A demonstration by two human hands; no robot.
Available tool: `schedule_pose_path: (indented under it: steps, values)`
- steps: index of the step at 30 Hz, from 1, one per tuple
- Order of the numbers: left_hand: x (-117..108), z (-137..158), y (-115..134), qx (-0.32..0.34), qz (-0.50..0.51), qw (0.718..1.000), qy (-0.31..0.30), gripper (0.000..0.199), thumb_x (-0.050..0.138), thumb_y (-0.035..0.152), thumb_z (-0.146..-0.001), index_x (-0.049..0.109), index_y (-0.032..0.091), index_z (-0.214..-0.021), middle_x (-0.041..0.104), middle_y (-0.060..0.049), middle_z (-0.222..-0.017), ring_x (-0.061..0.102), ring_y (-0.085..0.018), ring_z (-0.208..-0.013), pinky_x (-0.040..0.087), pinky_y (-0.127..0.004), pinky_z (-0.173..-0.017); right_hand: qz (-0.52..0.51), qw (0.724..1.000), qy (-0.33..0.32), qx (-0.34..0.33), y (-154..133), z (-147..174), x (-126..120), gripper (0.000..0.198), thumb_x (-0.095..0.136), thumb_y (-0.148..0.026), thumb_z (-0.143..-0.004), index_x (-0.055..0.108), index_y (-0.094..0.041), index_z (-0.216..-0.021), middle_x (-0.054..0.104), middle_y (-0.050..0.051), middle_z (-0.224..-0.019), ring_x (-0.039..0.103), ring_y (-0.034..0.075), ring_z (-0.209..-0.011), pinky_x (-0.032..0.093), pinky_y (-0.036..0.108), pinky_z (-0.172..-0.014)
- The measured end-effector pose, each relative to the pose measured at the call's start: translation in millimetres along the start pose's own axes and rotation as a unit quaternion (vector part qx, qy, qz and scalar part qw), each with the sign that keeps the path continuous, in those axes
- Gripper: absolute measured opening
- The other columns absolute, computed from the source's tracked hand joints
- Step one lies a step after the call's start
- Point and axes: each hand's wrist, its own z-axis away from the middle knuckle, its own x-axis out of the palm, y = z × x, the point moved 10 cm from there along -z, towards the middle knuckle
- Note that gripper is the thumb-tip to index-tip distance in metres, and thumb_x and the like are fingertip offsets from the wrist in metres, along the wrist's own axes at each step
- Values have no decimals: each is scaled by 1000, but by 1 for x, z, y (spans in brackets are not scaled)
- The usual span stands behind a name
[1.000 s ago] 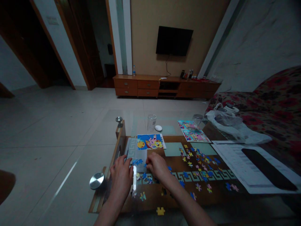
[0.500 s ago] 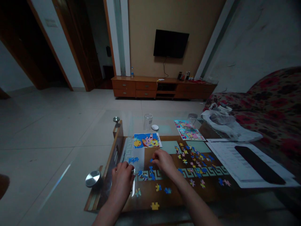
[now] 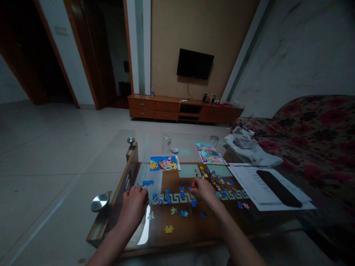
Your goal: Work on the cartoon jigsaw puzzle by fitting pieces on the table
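My right hand (image 3: 203, 189) reaches over the table with thumb and forefinger pinched at a small blue jigsaw piece (image 3: 190, 188). Just left of its fingertips lie linked blue pieces (image 3: 182, 191). My left hand (image 3: 135, 201) is at the table's left side, fingers curled down; whatever is under its fingertips is hidden. Beyond it lies a joined blue strip (image 3: 148, 183), and to its right a joined blue cluster (image 3: 167, 196). Loose pieces lie nearer me, among them a yellow piece (image 3: 168, 229) and a blue-green one (image 3: 184, 213). A heap of mixed pieces (image 3: 220, 180) spreads beyond my right hand.
A cartoon picture card (image 3: 164, 163) and pink-blue cards (image 3: 211, 154) lie farther back. A clear glass (image 3: 166, 144), a white lid (image 3: 174, 150) and another glass (image 3: 213, 142) stand beyond. Papers (image 3: 253, 190), a black phone-like slab (image 3: 277, 188) and a plastic bag (image 3: 249, 149) are on the right.
My right hand has moved right, away from the left-hand clusters toward the heap. The left hand has shifted slightly away from the pieces. The whole view has turned a little.
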Motion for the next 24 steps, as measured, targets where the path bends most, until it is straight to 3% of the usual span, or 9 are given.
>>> schedule_pose_path:
  steps: [3,6,9,13,21,24]
  values:
    - [-6,5,8,6,-4,1000,17,30,42,7,-85,65,18,-101,61,-10,-113,51,-28,-112,35,-42,-90,5,1000,6,-14,-2,15,-5,8,70,-12,-72,69,-18,-75,71,4,-77,62,18,-73,34,25,-61]
    - [-9,13,23,20,-6,999,36,36,40,5,-87,63,18,-111,58,-12,-123,49,-27,-119,33,-44,-97,1,998,24,-50,-17,30,-10,12,62,-10,-80,72,-18,-83,72,7,-92,63,21,-88,38,26,-73]
    - [-4,21,40,45,1,998,34,40,40,2,-87,63,20,-115,58,-9,-129,47,-25,-125,30,-46,-104,-24,993,29,-109,-39,45,-5,26,53,-9,-86,73,-19,-98,71,8,-104,60,21,-101,39,26,-85]
    - [11,28,61,91,21,996,9,43,39,1,-87,62,21,-118,57,-6,-133,41,-26,-133,24,-51,-109,-73,982,20,-171,-61,61,8,39,48,-6,-86,69,-19,-116,69,10,-109,60,21,-104,41,25,-88]
    - [19,32,74,115,52,992,-26,38,45,6,-87,63,25,-115,62,-3,-128,44,-26,-131,25,-54,-110,-90,978,-6,-189,-67,66,14,42,47,-2,-81,73,-20,-109,72,8,-105,62,20,-100,43,25,-90]
    - [19,30,73,115,44,992,-25,38,46,8,-88,61,26,-118,60,-4,-131,43,-26,-132,25,-54,-110,-92,977,18,-190,-63,59,11,47,44,0,-80,70,-17,-115,71,10,-111,62,20,-104,43,27,-93]
